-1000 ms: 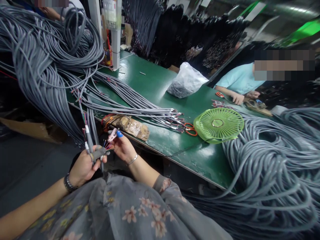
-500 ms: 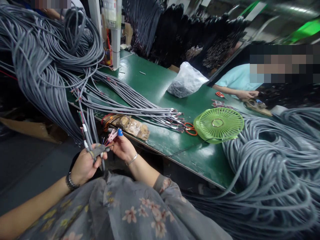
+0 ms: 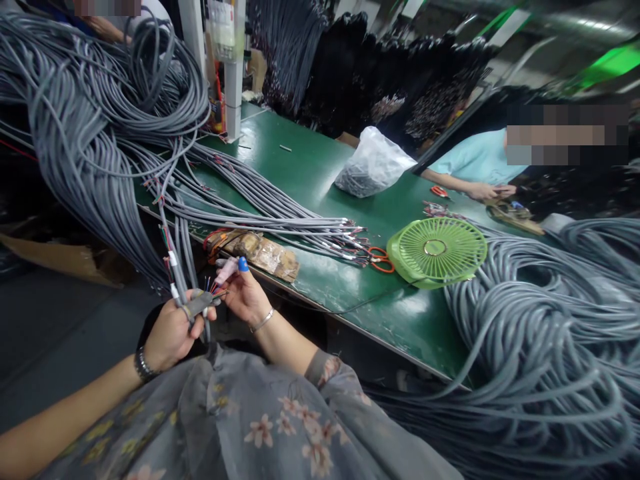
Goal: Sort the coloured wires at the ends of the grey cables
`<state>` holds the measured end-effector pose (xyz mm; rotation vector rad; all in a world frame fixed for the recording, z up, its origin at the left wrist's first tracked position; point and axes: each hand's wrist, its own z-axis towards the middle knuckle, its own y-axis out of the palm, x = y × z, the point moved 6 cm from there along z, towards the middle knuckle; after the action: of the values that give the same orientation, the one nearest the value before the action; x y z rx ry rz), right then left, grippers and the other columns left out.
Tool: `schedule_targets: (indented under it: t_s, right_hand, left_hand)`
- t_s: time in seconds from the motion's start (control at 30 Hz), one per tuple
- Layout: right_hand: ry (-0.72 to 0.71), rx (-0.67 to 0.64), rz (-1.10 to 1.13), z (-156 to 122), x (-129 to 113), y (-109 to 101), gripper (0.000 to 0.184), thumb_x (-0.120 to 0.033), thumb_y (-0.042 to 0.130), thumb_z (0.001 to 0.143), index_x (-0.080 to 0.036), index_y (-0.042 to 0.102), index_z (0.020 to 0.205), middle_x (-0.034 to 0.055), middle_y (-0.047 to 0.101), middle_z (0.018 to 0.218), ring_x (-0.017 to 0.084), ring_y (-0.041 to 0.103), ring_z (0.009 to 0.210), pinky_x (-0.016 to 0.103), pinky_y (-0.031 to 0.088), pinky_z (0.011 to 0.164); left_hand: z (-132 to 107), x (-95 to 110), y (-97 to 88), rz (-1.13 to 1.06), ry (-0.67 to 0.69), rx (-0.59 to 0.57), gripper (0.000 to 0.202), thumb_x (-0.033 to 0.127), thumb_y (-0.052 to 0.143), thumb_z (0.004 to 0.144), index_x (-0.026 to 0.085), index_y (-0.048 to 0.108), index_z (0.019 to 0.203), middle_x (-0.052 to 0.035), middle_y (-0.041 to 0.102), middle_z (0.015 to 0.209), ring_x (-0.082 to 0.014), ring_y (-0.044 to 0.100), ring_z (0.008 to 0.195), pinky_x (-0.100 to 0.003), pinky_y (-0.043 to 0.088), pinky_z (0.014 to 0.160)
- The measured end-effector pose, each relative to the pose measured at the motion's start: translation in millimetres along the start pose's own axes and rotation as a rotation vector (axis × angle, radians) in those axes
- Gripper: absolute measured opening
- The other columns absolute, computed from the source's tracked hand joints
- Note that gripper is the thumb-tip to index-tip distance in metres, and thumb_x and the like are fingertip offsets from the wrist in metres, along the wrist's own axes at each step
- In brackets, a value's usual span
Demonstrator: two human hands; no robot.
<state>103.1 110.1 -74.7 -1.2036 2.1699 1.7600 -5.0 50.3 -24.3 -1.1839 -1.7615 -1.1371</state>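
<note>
My left hand (image 3: 173, 331) is closed round the end of a grey cable (image 3: 176, 267) that hangs down from the big cable bundle (image 3: 90, 127) at the left. Thin coloured wires (image 3: 213, 288) fan out of the cable end between both hands. My right hand (image 3: 244, 293), with pink and blue finger covers, pinches those wires just right of the left hand. Both hands are below the near edge of the green table (image 3: 320, 173).
Stripped grey cables (image 3: 280, 217) lie across the table, with a taped brown block (image 3: 260, 250), orange scissors (image 3: 380, 259), a green fan (image 3: 436, 250) and a plastic bag (image 3: 373, 163). A large cable coil (image 3: 545, 333) fills the right. A person in a light blue shirt (image 3: 475, 160) works opposite.
My right hand's fingers have shifted slightly on the wires; the person opposite has moved a hand a little. Otherwise nothing differs.
</note>
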Motion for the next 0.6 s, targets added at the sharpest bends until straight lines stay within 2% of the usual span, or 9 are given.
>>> schedule_targets:
  t_s: [0.33,0.47,0.6]
  right_hand:
    - [-0.090,-0.034,-0.129,-5.6,-6.6,1.6,0.037,-0.053,0.087,0.081,-0.019,0.074,0.085,0.0002,0.071,0.078,0.011,0.061,0.066,0.021,0.053,0.059]
    - [-0.084,-0.002,-0.140,-3.8,-5.3,-1.5,0.039,-0.055,0.084,0.084,-0.018,0.073,0.083,0.0006,0.070,0.077,0.011,0.060,0.066,0.022,0.053,0.060]
    - [-0.056,0.019,-0.097,-1.5,-2.9,-3.9,0.034,-0.052,0.082,0.087,-0.018,0.074,0.083,0.0018,0.071,0.078,0.013,0.062,0.069,0.024,0.054,0.063]
  left_hand:
    - [-4.0,-4.1,-5.9,-0.006,0.044,0.008,0.027,0.035,0.088,0.047,0.016,0.069,0.054,-0.0020,0.070,0.050,-0.0016,0.039,0.029,-0.016,0.021,0.036]
    - [-4.4,-1.8,-4.4,-0.015,0.045,0.030,0.028,0.035,0.088,0.046,0.017,0.068,0.054,-0.0015,0.069,0.049,-0.0023,0.039,0.029,-0.017,0.023,0.035]
    - [-3.5,-0.9,-2.0,-0.015,0.032,0.050,0.030,0.036,0.089,0.044,0.017,0.068,0.054,-0.0006,0.068,0.048,-0.0023,0.038,0.029,-0.017,0.025,0.036]
